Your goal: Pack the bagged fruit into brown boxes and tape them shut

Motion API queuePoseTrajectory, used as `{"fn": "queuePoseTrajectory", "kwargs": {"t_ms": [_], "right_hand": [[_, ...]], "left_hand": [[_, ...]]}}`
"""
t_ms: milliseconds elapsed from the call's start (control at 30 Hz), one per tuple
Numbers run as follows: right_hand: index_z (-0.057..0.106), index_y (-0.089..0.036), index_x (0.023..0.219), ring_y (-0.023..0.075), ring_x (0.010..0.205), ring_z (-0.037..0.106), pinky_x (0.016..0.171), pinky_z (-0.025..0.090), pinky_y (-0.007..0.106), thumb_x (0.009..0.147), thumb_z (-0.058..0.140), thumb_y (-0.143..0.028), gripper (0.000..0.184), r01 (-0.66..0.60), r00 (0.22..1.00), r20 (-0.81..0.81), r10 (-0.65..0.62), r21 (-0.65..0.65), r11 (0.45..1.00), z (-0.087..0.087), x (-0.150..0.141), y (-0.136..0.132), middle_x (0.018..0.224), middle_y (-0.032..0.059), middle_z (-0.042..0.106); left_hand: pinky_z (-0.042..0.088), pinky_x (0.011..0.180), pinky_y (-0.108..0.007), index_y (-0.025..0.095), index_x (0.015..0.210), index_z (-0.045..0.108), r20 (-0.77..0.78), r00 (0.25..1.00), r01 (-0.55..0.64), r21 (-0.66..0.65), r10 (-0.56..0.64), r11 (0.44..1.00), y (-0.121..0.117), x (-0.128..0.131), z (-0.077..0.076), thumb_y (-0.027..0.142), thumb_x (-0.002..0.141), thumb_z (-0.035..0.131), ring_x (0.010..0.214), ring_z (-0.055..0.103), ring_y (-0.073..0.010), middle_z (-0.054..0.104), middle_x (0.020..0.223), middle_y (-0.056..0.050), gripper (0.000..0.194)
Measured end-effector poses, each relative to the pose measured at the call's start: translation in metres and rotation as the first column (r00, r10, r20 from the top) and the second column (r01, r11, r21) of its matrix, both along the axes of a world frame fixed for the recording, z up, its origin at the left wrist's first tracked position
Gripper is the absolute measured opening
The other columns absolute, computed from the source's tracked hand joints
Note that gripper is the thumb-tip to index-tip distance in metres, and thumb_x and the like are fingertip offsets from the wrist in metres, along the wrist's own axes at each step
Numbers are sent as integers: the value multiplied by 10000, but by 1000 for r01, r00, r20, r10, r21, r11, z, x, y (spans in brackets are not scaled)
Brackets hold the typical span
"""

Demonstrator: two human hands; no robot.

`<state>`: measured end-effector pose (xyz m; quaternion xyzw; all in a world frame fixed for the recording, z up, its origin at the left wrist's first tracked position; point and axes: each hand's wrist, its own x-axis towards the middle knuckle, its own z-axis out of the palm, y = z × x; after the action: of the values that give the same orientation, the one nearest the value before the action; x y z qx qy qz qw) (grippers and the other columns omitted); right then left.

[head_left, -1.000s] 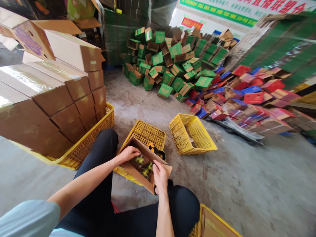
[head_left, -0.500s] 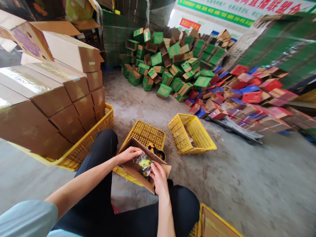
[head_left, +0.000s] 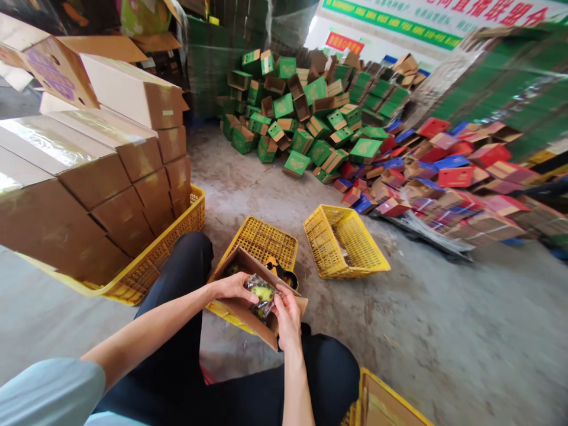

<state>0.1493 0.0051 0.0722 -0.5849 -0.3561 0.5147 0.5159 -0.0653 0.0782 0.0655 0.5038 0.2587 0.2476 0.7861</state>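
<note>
Your left hand (head_left: 235,286) has shifted further onto the clear packet (head_left: 261,291), pinching it with your right hand (head_left: 287,316) over the open carton (head_left: 261,332), handling that likely calls next for a light, steady grip

My one view looks out from my head, facing forward and steeply down past my knees (head_left: 194,254) to the floor (head_left: 426,319). My left hand (head_left: 233,287) and right hand (head_left: 288,313) sit just below its middle, at close range over the open carton (head_left: 256,324). It takes in a wide sweep (the outer parts look stretched), reaching up to the far banner (head_left: 444,21), which slants across the top right. My forearms enter from below.
</note>
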Motion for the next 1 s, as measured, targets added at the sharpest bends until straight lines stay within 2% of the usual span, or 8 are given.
{"fn": "queuePoseTrajectory", "kwargs": {"t_ms": [100, 300, 400, 467, 567, 733, 833, 1000], "right_hand": [[740, -250, 1153, 275, 936, 728, 748, 593, 349, 775, 780, -632, 539, -30, 998, 59, 31, -15, 999, -2, 1, 1, 1059, 75, 781], [792, -205, 1012, 234, 751, 688, 702, 553, 331, 754, 795, -629, 496, -7, 979, 206, 5, 9, 1000, -6, 10, 1, 861, 54, 776], [796, -191, 1002, 214, 706, 666, 688, 547, 326, 750, 794, -634, 510, 43, 972, 230, -52, 41, 998, -7, 14, 2, 816, 47, 760], [790, -187, 1005, 214, 710, 671, 689, 557, 330, 728, 807, -639, 531, 77, 977, 196, -84, 39, 996, -6, 14, 3, 836, 54, 763], [772, -204, 1026, 240, 798, 706, 695, 583, 336, 712, 812, -658, 553, 88, 990, 113, -88, 10, 996, -5, 11, 5, 950, 73, 781], [756, -232, 1083, 294, 960, 737, 785, 619, 382, 715, 834, -629, 547, 10, 999, 54, -9, -21, 1000, -2, 2, 3, 1037, 88, 793], [760, -232, 1089, 313, 1036, 736, 891, 613, 438, 714, 857, -587, 525, -41, 999, 31, 43, -34, 999, 1, 0, 1, 1083, 91, 791], [751, -240, 1176, 312, 1145, 710, 996, 586, 481, 725, 870, -536, 552, -28, 997, -78, 27, -12, 1000, 3, -2, -4, 1213, 95, 760]], "left_hand": [[531, 851, -295, 140, 1038, 774, -20, 1000, 3, 23, -2, 1000, 1, -1, 4, 403, 612, 978, 848, 693, -192, 764, 958, -44, 541], [493, 669, -252, 114, 832, 773, -132, 987, 96, 34, -90, 995, 0, -2, 4, 480, 659, 936, 655, 617, -145, 708, 743, -27, 436], [518, 746, -273, 114, 966, 776, -19, 999, 46, -15, -47, 999, -1, 0, 4, 455, 655, 943, 733, 651, -161, 738, 860, -50, 491], [526, 849, -303, 120, 1070, 764, 54, 999, -2, -40, 4, 999, 0, 2, 2, 413, 639, 960, 842, 686, -187, 754, 968, -71, 557], [511, 939, -333, 119, 1065, 762, 58, 995, -83, -65, 87, 994, 2, 3, -2, 375, 610, 978, 917, 705, -209, 762, 1010, -82, 565], [522, 905, -339, 114, 965, 767, 9, 974, -227, -58, 228, 972, 5, 4, -12, 361, 570, 994, 843, 704, -193, 768, 927, -69, 519], [522, 890, -335, 120, 1029, 768, 16, 971, -236, -57, 238, 970, 6, 4, -12, 358, 577, 993, 838, 704, -186, 768, 943, -68, 558], [518, 774, -277, 135, 1137, 742, -2, 977, -213, -105, 214, 971, 5, 1, -7, 413, 655, 954, 846, 694, -178, 753, 993, -79, 596]]}}
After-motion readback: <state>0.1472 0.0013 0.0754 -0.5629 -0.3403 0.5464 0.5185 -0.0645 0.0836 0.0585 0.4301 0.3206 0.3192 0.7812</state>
